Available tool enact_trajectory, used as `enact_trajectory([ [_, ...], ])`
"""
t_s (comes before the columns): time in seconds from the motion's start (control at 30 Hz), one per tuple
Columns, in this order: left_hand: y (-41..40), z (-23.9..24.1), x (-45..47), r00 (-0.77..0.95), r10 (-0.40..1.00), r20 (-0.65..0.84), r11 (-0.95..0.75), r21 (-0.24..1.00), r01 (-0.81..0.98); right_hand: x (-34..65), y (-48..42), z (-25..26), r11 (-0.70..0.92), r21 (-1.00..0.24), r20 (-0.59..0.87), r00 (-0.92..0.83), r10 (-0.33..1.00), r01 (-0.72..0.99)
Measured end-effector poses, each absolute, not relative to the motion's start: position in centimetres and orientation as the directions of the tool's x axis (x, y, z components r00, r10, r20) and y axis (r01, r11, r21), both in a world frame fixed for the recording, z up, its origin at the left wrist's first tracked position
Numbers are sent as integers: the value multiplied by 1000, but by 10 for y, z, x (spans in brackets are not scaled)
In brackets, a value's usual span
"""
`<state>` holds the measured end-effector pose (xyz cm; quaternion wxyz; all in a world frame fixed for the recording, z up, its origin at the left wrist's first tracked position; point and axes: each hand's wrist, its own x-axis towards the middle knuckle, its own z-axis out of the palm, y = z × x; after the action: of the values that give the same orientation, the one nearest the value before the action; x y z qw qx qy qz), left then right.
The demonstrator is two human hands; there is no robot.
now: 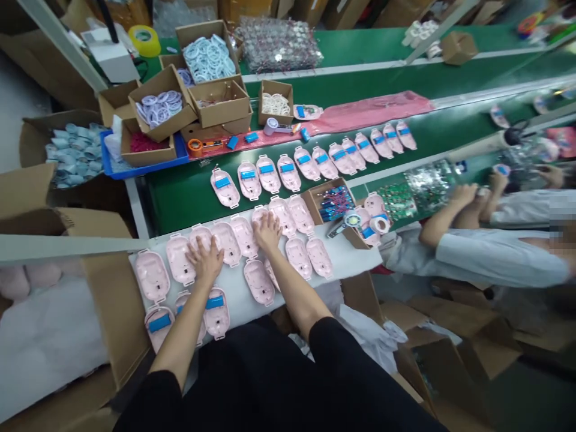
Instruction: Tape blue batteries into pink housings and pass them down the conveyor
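Observation:
Several pink oval plastic shells (152, 274) lie in rows on a white sheet (234, 282) in front of me. My left hand (206, 258) rests flat, fingers spread, on the shells in the middle of the sheet. A little further right, my right hand (267, 231) lies with fingers stretched over another pink shell (282, 215). Some shells near me carry a blue battery (159, 323). Neither hand grips anything.
More pink shells with blue batteries (288, 171) line the green conveyor belt (180, 198). Cardboard boxes of rings (161, 107) stand at the back left, a small box of blue parts (335, 203) to the right. Another person's arms (450, 216) work at the right.

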<state>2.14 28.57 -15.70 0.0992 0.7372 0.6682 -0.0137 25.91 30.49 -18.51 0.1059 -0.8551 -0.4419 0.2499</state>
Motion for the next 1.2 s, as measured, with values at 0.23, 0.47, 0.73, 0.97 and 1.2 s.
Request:
enact_trajectory([
  [0.23, 267, -128, -39, 79, 988, -135, -59, 150, 987, 204, 280, -180, -246, -432, -270, 135, 953, 868],
  [0.47, 251, -124, -132, -169, 981, -99, 175, 52, 983, 210, 281, -186, -337, -345, -333, 221, 917, 876],
  [0.73, 248, -142, -132, -237, 953, -191, 261, 110, 959, 173, 272, -170, -210, -319, -230, 140, 963, 924],
  [0.97, 250, -137, -118, -233, 947, -220, 270, 154, 950, 145, 266, -164, -205, -311, -357, 86, 930, 928],
  [1.2, 197, -98, -135, -232, 905, -356, 408, 575, 709, 131, 164, -132, -253, -654, -401, -43, 915, 713],
])
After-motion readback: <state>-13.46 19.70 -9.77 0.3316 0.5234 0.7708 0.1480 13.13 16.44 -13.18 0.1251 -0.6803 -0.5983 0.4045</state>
